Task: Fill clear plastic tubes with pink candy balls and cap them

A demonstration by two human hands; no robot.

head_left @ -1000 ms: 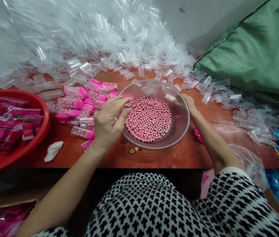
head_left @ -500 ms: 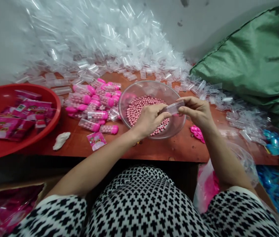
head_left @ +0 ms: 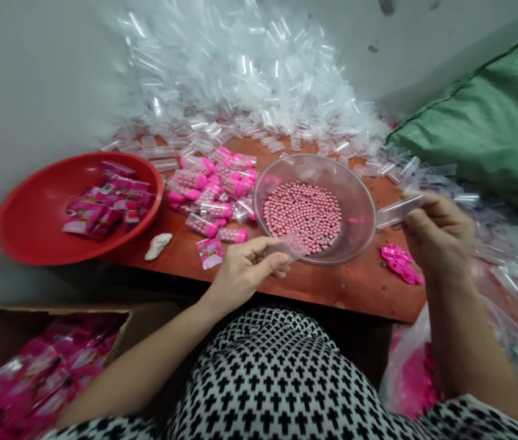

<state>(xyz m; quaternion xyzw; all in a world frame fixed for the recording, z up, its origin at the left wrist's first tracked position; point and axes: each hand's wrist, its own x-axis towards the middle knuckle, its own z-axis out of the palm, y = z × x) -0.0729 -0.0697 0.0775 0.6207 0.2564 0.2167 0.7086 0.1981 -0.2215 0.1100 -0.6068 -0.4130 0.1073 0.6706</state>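
Note:
My left hand point(head_left: 252, 263) is closed on a clear plastic tube point(head_left: 293, 244) at the near rim of the bowl. Off the bowl's right side, my right hand point(head_left: 442, 235) pinches another clear plastic tube point(head_left: 396, 211), tilted slightly upward to the right. Between the hands stands the clear bowl point(head_left: 360, 183), with small pink beads point(head_left: 302, 211) spread over its bottom. Left of it lies a heap of bead-filled tubes with bright pink caps point(head_left: 215, 209). Several loose pink caps point(head_left: 401, 263) sit on the table below my right hand.
A red basin point(head_left: 25, 214) holds pink packets point(head_left: 91, 214). Near it are a white lump point(head_left: 158, 245) and a pink card point(head_left: 210, 252). Clear tubes point(head_left: 250, 79) are piled along the wall; a green sack point(head_left: 483, 116) leans at the right. A box of packets point(head_left: 52, 373) stands below.
My hands have moved apart from a tube held between them over the bowl; each now holds a clear tube. The view has shifted, so the table sits further right.

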